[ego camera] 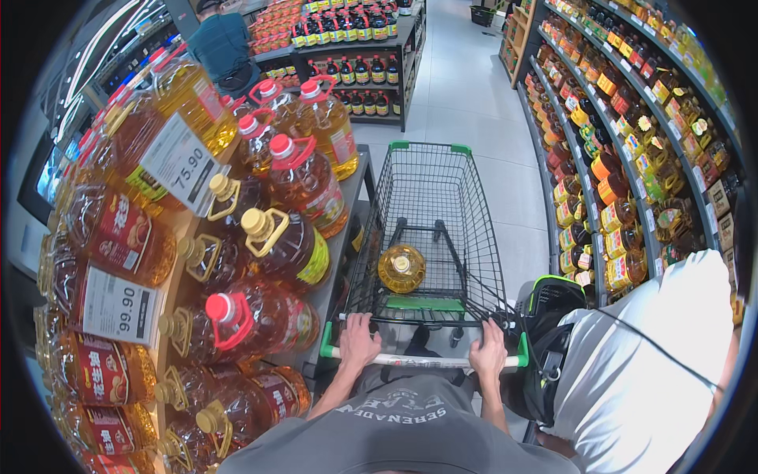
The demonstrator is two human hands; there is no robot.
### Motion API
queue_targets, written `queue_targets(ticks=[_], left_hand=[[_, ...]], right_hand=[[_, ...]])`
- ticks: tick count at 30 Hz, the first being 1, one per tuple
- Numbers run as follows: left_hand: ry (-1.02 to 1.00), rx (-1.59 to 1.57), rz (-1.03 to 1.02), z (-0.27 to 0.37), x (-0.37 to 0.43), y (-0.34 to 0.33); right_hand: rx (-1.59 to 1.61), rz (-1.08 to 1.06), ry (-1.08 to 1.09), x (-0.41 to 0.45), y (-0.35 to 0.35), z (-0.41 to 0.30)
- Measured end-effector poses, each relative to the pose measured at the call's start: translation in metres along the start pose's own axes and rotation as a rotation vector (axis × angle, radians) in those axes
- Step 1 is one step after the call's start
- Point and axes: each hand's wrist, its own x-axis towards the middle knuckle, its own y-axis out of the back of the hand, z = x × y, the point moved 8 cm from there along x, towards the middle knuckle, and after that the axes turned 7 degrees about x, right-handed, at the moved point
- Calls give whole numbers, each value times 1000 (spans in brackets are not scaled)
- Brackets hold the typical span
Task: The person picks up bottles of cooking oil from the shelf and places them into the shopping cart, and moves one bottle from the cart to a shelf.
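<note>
Both of my hands are on the white, green-ended push handle (423,360) of a wire shopping cart (427,188). My left hand (359,339) holds it near the left end, its fingers reaching forward to the basket's rear rim. Toward the right end, my right hand (489,349) rests over the bar in the same way, thumb inward. Inside the basket stands one large bottle of golden cooking oil (402,269), seen from above, left of the middle. A green seat flap (424,304) lies across the cart's rear. The palms' undersides are hidden.
At left, a tiered display of large oil bottles (290,249) with price signs (120,305) stands close beside the cart. Oil shelves (616,148) line the right. A person in white (645,361) with a black shopping basket (548,293) is close at right. Another person (222,47) stands ahead left.
</note>
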Motion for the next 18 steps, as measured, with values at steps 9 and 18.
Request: queue_targets(ticks=[9, 18], left_hand=[[1, 17, -8, 18, 93, -6], [-28, -15, -3, 36, 168, -10]], right_hand=[[9, 44, 33, 91, -7, -1], [-12, 17, -35, 168, -13, 3]])
